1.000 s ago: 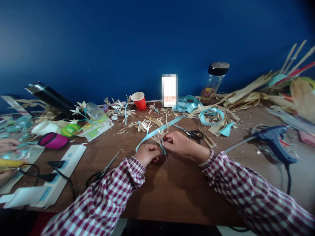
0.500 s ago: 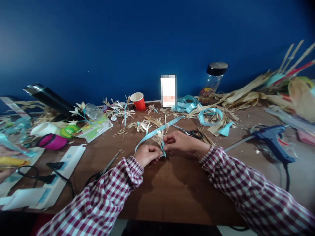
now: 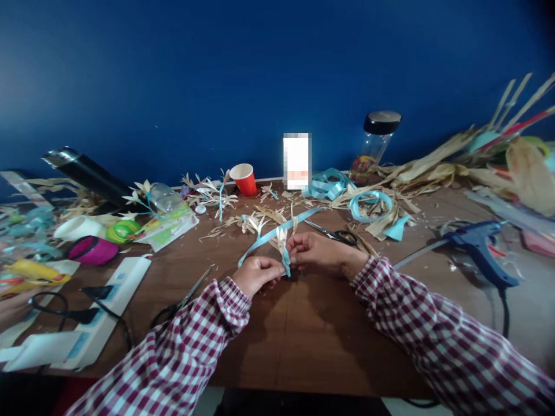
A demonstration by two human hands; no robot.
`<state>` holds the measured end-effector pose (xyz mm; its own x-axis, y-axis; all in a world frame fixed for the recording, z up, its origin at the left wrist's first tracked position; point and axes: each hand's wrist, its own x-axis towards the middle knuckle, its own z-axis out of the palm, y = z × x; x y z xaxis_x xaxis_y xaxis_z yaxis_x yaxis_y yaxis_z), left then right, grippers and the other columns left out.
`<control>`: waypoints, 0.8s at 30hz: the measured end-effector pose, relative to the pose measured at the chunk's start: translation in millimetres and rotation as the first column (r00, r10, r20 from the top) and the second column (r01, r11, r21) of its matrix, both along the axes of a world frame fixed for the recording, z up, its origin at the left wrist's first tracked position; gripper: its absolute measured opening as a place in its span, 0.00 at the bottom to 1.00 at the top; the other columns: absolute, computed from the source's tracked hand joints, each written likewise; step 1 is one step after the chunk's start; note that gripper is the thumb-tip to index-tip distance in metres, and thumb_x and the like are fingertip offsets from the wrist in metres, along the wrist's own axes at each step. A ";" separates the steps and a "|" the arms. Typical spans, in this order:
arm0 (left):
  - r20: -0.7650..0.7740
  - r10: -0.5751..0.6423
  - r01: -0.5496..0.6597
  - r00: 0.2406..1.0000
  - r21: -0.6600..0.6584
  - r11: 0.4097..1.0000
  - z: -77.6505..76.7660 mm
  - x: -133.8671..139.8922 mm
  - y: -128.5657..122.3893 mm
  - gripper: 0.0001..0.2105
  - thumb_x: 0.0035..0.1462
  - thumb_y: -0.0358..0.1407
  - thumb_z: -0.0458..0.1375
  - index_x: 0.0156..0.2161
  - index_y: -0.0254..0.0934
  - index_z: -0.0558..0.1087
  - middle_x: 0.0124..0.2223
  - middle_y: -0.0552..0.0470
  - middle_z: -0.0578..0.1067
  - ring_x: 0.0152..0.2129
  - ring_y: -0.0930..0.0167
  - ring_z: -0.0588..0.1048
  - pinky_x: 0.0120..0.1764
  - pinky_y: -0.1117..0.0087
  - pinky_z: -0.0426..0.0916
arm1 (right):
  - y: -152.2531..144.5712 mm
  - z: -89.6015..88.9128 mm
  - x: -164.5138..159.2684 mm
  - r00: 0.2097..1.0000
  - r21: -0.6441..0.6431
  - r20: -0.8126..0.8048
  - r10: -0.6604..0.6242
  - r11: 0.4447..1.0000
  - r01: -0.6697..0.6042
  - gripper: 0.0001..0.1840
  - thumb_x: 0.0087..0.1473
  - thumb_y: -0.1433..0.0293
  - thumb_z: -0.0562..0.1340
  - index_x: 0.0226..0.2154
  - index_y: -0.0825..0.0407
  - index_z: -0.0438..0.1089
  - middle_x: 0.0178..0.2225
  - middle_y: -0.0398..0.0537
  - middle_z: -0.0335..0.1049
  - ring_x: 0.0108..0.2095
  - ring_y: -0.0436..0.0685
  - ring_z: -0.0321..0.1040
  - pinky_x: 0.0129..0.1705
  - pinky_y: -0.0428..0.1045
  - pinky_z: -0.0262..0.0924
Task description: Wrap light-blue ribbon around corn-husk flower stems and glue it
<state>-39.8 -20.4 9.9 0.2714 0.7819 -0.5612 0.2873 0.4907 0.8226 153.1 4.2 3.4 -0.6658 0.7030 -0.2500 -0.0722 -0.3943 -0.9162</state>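
1. Pinching a husk flower [image 3: 281, 240], petals up, by its blue-wrapped stem [image 3: 287, 264], the left hand [image 3: 262, 274] and right hand [image 3: 318, 253] meet over the brown table [image 3: 329, 341]
2. Blue ribbon [image 3: 268, 236] lies just behind the flower

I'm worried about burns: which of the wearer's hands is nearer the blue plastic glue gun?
Right. The right hand sits left of the blue plastic glue gun, apart from it; the left hand is farther left, beyond the right hand.

Soft shadows pool between your checked sleeves [image 3: 416, 315] on the dim table [image 3: 295, 352]; stretched side edges blur.
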 end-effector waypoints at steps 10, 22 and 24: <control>0.042 -0.025 0.026 0.999 -0.002 1.000 -6.9 -4.8 -0.8 0.10 0.42 0.41 0.64 0.27 0.35 0.74 0.20 0.57 0.70 0.15 0.79 0.65 0.19 0.78 0.57 | 2.2 2.8 3.9 0.999 -0.011 -0.028 0.045 0.999 -0.045 0.17 0.40 0.71 0.68 0.36 0.54 0.67 0.30 0.41 0.70 0.27 0.46 0.66 0.28 0.42 0.58; -0.059 -0.014 0.014 0.998 0.000 1.000 5.0 2.4 -5.2 0.09 0.43 0.39 0.63 0.24 0.34 0.72 0.19 0.56 0.70 0.14 0.79 0.65 0.17 0.78 0.57 | 1.2 1.2 -0.7 0.996 0.109 0.026 0.088 0.990 -0.090 0.12 0.42 0.67 0.67 0.28 0.55 0.67 0.27 0.41 0.69 0.27 0.47 0.65 0.32 0.44 0.59; -0.085 -0.018 0.019 0.996 0.003 1.000 5.0 2.0 -5.5 0.09 0.43 0.39 0.63 0.23 0.34 0.72 0.19 0.56 0.71 0.15 0.79 0.66 0.17 0.78 0.57 | 1.5 0.2 -2.1 0.996 0.120 0.037 0.086 0.989 -0.090 0.12 0.41 0.67 0.68 0.28 0.55 0.66 0.26 0.40 0.69 0.27 0.48 0.65 0.32 0.44 0.59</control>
<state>-37.8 -25.8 14.9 0.2372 0.7795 -0.5798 0.3654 0.4814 0.7967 151.0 5.7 3.6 -0.7196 0.6684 -0.1881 -0.0128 -0.2836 -0.9589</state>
